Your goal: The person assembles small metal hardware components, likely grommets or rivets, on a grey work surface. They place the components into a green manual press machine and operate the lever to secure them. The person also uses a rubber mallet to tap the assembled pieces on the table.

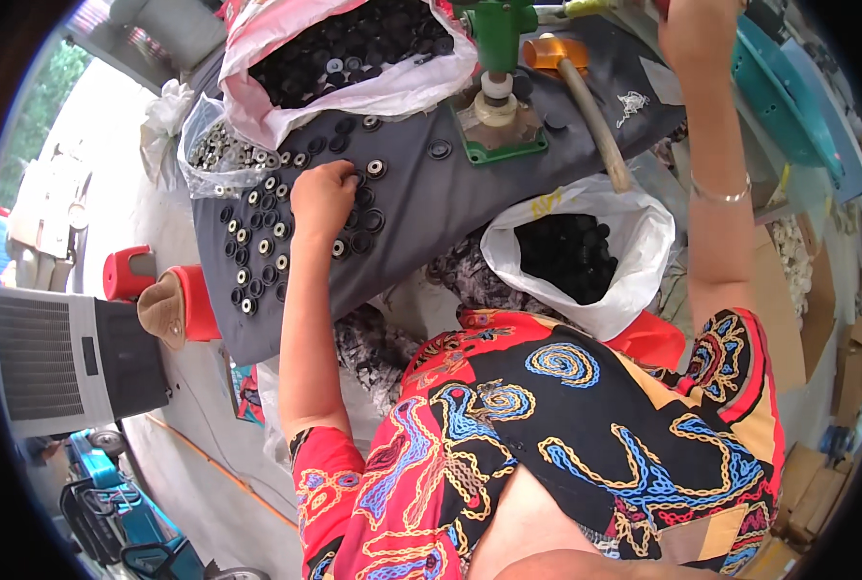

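The left hand [323, 198] has a nearly closed grip among the caps [376, 168] on the tabletop [416, 198]; whether it pinches one I cannot tell, and the right hand [699, 34] (cut off at the top edge) is unclear too. Best lift each cap singly. Beyond, the sack [392, 99] crowds the caps; the hammer [595, 116] beside the press [499, 43] looks a likely snag

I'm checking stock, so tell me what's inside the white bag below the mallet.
The white bag holds black pieces; the top layer shows, but whatever lies beneath is covered.
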Motion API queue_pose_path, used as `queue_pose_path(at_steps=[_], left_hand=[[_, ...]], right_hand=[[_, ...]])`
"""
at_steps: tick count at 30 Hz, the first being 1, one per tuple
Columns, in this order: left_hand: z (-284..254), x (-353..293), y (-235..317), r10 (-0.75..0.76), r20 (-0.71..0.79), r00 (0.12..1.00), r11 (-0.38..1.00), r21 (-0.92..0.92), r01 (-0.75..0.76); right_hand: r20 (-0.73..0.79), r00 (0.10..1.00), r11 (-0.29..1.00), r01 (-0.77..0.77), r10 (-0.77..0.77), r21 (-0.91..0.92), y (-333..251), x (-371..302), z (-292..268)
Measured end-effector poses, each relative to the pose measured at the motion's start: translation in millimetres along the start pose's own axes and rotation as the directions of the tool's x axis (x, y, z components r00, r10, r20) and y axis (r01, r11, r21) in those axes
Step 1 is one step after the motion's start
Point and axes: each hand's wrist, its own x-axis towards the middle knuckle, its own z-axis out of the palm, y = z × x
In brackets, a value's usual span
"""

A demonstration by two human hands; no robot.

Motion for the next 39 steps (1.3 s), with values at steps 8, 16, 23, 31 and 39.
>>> queue_pose_path(at_steps=[8,16,23,31,39], left_hand=[[24,16,62,0.379,0.000,0.925,0.925,0.038,-0.379],[64,38,89,0.487,0.188,0.853,0.833,0.192,-0.518],[53,17,83,0.205,-0.079,0.976,0.880,-0.422,-0.219],[59,-26,74,0.391,-0.211,0.896,0.900,-0.118,-0.420],[43,-28,50,0.268,-0.314,0.911,0.945,-0.097,-0.312]], right_hand=[[0.128,0.991,0.997,0.032,-0.024,-0.064,7,53,2],[0.096,0.995,1.000,-0.002,0.003,-0.015,11,58,6],[0.079,0.997,1.000,0.016,-0.015,-0.007,10,54,7],[0.013,0.999,0.999,-0.036,0.035,0.030,8,56,10],[0.037,0.999,0.999,0.000,-0.002,0.044,17,60,1]])
